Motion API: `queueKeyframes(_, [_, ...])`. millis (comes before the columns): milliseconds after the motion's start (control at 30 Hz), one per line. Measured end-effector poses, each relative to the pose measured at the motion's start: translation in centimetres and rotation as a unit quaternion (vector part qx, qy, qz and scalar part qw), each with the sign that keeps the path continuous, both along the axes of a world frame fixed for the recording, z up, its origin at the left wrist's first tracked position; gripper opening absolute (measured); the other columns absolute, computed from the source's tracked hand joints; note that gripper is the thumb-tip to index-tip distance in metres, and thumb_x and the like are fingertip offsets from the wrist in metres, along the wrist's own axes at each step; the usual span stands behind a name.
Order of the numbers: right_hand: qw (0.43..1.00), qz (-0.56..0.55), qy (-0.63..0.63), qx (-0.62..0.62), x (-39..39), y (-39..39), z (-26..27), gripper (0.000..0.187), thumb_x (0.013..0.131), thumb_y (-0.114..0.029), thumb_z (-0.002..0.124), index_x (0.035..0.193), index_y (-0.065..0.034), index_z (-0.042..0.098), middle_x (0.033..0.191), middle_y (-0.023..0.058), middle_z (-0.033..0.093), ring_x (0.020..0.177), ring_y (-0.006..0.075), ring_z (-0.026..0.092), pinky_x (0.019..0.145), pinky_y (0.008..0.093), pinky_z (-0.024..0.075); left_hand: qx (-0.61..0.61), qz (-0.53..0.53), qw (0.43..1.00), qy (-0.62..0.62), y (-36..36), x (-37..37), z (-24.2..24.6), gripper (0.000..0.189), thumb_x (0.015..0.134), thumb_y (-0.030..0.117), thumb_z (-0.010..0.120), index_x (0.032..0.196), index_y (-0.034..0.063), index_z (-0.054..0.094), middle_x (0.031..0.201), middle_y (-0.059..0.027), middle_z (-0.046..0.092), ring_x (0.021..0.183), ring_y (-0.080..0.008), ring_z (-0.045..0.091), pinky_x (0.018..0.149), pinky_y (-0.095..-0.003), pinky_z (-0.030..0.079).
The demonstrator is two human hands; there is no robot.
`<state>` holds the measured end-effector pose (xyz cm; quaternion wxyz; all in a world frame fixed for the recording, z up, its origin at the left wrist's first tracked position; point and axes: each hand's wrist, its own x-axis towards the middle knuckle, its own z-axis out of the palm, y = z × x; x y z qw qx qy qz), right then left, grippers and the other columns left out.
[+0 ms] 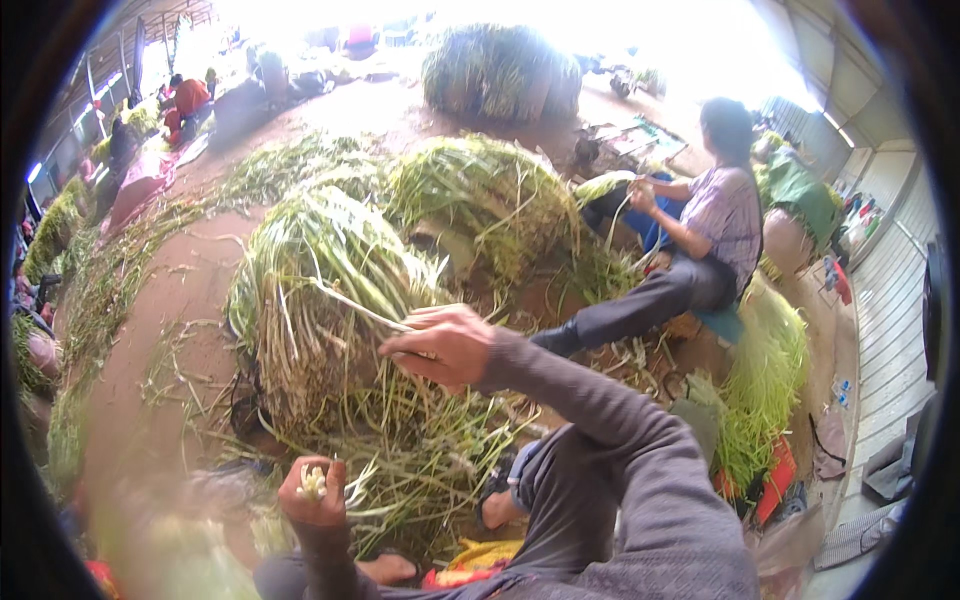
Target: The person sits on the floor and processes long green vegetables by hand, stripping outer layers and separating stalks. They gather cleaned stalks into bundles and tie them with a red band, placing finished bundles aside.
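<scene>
My left hand [311,491] is closed around a small bunch of stalks [312,481], whose pale cut ends show at the top of the fist. My right hand [442,346] reaches forward over a big heap of long leafy green stalks [330,247]. Between its thumb and fingers is a single pale stalk [360,306] that slants up to the left across the heap. The heap's leaves arch over the top, and its brownish lower ends hang towards me. Loose stalks [427,442] are strewn on the ground between the heap and my feet.
Another person [720,202] sits to the right, handling stalks beside a second heap [487,195]. Bright green stalks [765,367] are piled at the right, near a corrugated wall [892,300]. A large bundle [502,75] stands farther back. Yellow and red cloth [476,559] lies by my legs.
</scene>
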<state>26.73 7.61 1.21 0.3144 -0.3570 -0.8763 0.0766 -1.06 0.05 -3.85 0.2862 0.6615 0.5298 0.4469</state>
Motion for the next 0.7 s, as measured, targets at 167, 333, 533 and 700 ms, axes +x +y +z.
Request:
queueKeyframes(167, [0.964,0.033,-0.01,-0.263,6.9,-6.3,-3.4,0.039,0.082,-0.013,0.062,0.121,-0.017,0.058,0.109,0.0159,0.064,0.094,0.0282,0.064,0.08,0.0357,0.0532,-0.027,-0.001,0.999,0.023,0.1,-0.8,-1.0,0.014,0.084,0.014,0.067,0.081,0.0026,0.059,0.064,-0.0039,0.055,0.058,-0.0129,0.05,0.056,-0.0265,0.041])
queueKeyframes(333, [0.817,-0.42,0.26,-0.297,19.9,-11.1,-13.0,0.033,0.089,-0.005,0.042,0.118,-0.0061,0.06,0.071,0.0044,0.061,0.06,0.0086,0.057,0.053,0.0253,0.0479,-0.001,-0.025,1.0,-0.006,0.2,-1.8,-2.5,0.01,0.085,0.009,0.066,0.089,0.0023,0.059,0.074,-0.0023,0.056,0.065,-0.0092,0.05,0.058,-0.0226,0.041])
queueKeyframes(533, [0.631,-0.525,0.239,-0.518,24.7,-21.2,-29.1,0.052,0.075,0.007,0.044,0.122,-0.0088,0.057,0.099,0.0141,0.067,0.047,0.0142,0.058,0.046,0.0296,0.0516,-0.095,0.004,0.995,-0.043,0.9,-3.4,-3.9,0.011,0.085,0.003,0.062,0.093,0.0014,0.056,0.075,-0.0041,0.055,0.059,-0.0108,0.052,0.054,-0.022,0.042])
queueKeyframes(700, [0.632,-0.579,0.123,-0.5,22.1,-22.5,-35.5,0.035,0.078,-0.004,0.057,0.113,-0.0022,0.061,0.105,0.0193,0.056,0.051,0.0208,0.063,0.051,0.035,0.0538,-0.136,0.03,0.99,0.007,1.3,-3.3,-4.7,0.014,0.086,0.009,0.063,0.094,0.0014,0.056,0.072,-0.003,0.055,0.056,-0.0099,0.05,0.05,-0.0206,0.039])
